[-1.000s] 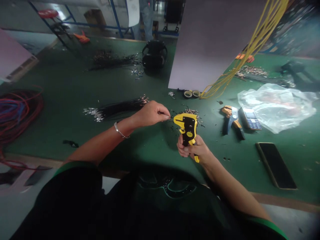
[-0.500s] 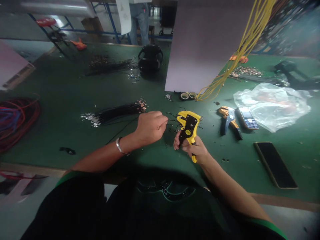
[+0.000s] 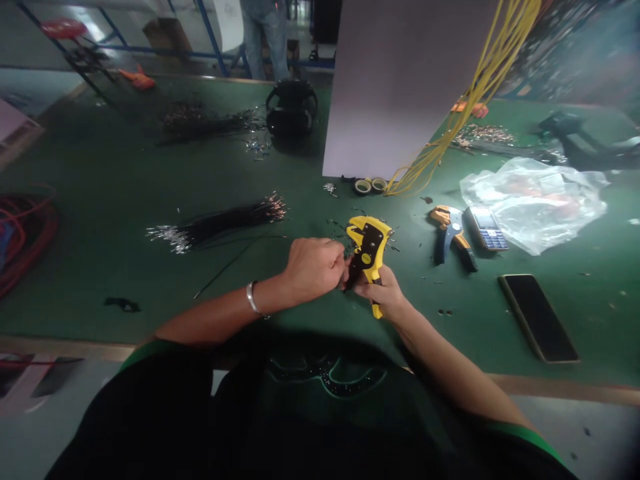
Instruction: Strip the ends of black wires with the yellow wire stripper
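Observation:
My right hand (image 3: 383,291) is wrapped round the handles of a yellow and black wire stripper (image 3: 369,248), its jaws pointing up and to the left. Close beside the handles, my left hand (image 3: 316,267) is closed with the fingers curled under. Whatever it may hold is hidden, and I cannot tell if it touches the tool. Left of that hand, a thin black wire (image 3: 223,272) lies on the green table. Beyond it rests a bundle of black wires (image 3: 220,223) with silvery tips at the left and bare copper ends at the right. Small dark scraps lie around the stripper's head.
To the right lie a second wire stripper (image 3: 453,237), a keypad phone (image 3: 487,229), a smartphone (image 3: 539,319) and a clear plastic bag (image 3: 537,200). Yellow wires (image 3: 463,120) hang beside a grey panel (image 3: 385,87). Tape rolls (image 3: 363,187) sit below it. Red coiled cable (image 3: 30,250) is at left.
My left hand has moved right, up against the stripper's handle side. The black wire that ran behind the left hand now lies apart from it on the table. The whole view has shifted slightly.

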A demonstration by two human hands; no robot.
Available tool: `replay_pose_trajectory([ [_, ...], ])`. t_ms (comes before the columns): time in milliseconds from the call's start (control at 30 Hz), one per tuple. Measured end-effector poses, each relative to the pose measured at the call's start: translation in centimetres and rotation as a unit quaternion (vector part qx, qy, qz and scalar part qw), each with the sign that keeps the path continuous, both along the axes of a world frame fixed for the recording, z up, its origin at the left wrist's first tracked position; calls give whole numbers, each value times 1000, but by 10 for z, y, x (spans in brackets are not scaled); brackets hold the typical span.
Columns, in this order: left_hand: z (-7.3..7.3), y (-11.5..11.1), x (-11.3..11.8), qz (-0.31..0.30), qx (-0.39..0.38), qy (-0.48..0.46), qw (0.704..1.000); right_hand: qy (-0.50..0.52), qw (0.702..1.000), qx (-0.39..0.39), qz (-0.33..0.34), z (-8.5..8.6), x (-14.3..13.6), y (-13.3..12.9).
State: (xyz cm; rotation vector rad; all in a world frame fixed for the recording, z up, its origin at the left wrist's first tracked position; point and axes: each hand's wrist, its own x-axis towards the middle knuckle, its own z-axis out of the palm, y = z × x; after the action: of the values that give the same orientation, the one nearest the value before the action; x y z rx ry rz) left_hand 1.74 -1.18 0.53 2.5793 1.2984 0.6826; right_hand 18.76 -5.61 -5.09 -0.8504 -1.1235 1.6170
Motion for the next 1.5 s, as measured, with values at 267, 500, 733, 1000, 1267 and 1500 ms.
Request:
replay_pose_trajectory([
  [267,0,0,3,-7,-78,-32,996,-77,997,20,-11,1,0,-1],
  [500,0,1,2,-16,-124,-53,991,-86,996,15,-11,8,-5,-4],
  [733,2,2,0,-27,-137,-55,989,-64,998,17,0,0,-5,-5],
  [1000,6,1,0,-28,-147,-40,988,-94,995,28,-17,2,-7,-5],
  [1267,1,1,0,-35,-155,-55,986,-175,983,34,-47,-6,-2,-7],
  [1500,-2,1,-2,-60,-157,-79,983,-313,935,133,-103,-1,-4,-7],
])
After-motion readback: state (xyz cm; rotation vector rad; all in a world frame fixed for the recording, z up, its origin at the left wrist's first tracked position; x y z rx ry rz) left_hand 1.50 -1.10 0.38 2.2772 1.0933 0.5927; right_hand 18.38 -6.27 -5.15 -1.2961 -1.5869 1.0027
